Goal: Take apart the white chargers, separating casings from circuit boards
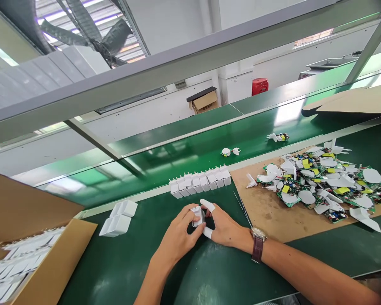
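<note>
Both my hands meet over the green table on one small white charger housing. My left hand pinches it from the left with thumb and fingers. From the right, my right hand grips it with white finger cots on thumb and forefinger; a watch is on that wrist. Just beyond stands a row of finished white chargers. A pile of circuit boards and white plug parts lies on a brown cardboard sheet to the right.
Several empty white shells lie at left, near an open cardboard box of white shells. Behind runs a green conveyor carrying loose parts and more parts. A metal frame bar crosses overhead.
</note>
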`<control>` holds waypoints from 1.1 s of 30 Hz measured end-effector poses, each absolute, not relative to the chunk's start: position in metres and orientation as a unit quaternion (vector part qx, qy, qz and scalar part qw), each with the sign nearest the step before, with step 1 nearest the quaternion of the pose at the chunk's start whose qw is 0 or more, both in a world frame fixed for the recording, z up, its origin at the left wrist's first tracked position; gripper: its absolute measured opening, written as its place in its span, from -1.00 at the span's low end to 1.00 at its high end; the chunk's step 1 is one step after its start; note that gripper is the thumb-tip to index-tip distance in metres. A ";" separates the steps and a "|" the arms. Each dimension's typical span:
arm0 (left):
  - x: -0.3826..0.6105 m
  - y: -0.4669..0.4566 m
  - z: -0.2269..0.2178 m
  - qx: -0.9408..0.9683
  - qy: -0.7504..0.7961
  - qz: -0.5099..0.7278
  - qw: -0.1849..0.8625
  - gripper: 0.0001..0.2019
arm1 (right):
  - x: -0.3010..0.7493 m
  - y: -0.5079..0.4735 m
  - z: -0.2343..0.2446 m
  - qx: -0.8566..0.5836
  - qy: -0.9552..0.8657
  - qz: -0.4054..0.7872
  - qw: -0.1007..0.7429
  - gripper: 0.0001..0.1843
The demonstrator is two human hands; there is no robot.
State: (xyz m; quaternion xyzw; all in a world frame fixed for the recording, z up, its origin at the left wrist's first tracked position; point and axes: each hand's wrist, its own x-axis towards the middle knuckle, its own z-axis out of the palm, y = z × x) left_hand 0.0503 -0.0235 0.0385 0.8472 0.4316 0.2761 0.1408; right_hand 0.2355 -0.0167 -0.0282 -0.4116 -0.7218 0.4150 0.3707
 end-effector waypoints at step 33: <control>-0.052 0.092 0.083 0.717 0.592 0.247 0.275 -0.42 | 0.232 -0.033 -0.028 -0.264 -0.939 0.046 0.217 -0.77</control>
